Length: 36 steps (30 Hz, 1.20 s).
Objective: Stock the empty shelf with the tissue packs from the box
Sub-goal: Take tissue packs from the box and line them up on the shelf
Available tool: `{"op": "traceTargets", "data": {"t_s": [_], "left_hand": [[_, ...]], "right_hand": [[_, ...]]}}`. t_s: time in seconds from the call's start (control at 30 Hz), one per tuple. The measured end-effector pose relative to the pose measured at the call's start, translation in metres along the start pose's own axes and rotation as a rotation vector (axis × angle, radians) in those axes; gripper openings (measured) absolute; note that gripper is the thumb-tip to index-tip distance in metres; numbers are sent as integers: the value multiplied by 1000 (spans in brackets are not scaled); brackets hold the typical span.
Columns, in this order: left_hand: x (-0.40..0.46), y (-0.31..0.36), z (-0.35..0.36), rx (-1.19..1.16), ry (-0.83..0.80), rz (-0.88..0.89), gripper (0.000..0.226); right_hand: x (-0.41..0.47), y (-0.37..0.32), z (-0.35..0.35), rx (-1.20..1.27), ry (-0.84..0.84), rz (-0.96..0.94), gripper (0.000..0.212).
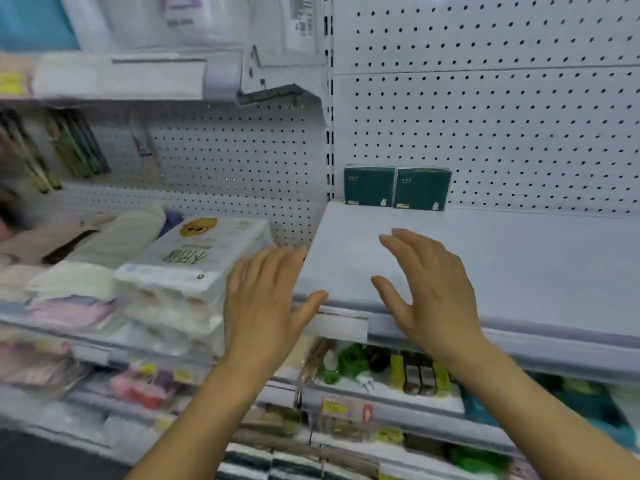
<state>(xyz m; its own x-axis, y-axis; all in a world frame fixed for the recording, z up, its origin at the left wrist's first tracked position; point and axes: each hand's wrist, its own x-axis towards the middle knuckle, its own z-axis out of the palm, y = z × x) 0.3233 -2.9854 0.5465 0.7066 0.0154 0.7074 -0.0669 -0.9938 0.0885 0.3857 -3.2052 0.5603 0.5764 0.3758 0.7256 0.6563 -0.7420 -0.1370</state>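
A white pegboard back panel [485,109] is fitted behind the shelving bays, which are divided by a slotted metal upright [329,98]. To the left, a neighbouring shelf [69,327] is loaded with soft packaged goods. Lower tiers [398,407] are filled with mixed merchandise, and yellow price tags [334,407] are mounted along their edges. Even lighting is observed throughout.

Place: the aisle of a shop, seemingly a general goods store.
Fixtures: a white pegboard back panel [485,109] behind a metal shelf [519,265], with price-tag strips [341,325] along the edges.
Stock: two dark green tissue packs [396,187]; wrapped toilet-roll bundles [194,258]; blurred packaged goods [381,372] below.
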Motion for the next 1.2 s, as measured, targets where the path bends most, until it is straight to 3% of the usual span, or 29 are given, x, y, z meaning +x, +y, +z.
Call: {"op": "traceTargets", "data": {"t_s": [0.13, 0.3, 0.57, 0.9, 1.1, 1.2], "left_hand": [[-70, -30, -29, 47, -14, -35, 52], [-152, -69, -52, 80, -157, -173, 55], [-275, -122, -53, 79, -400, -567, 53], [-394, -156, -12, -21, -698, -996, 43], [-423, -171, 22, -151, -644, -1235, 39], [-429, -174, 42, -172, -668, -1235, 41]], "right_hand": [[-42, -63, 11, 141, -92, -78, 48], [-90, -128, 44, 236, -238, -184, 46], [-152, -178, 127, 365, -571, -209, 43], [-209, -224, 229, 433, -862, -342, 33], [-238, -244, 282, 391, -1040, -347, 32], [-245, -251, 304, 335, -1082, -361, 33]]}}
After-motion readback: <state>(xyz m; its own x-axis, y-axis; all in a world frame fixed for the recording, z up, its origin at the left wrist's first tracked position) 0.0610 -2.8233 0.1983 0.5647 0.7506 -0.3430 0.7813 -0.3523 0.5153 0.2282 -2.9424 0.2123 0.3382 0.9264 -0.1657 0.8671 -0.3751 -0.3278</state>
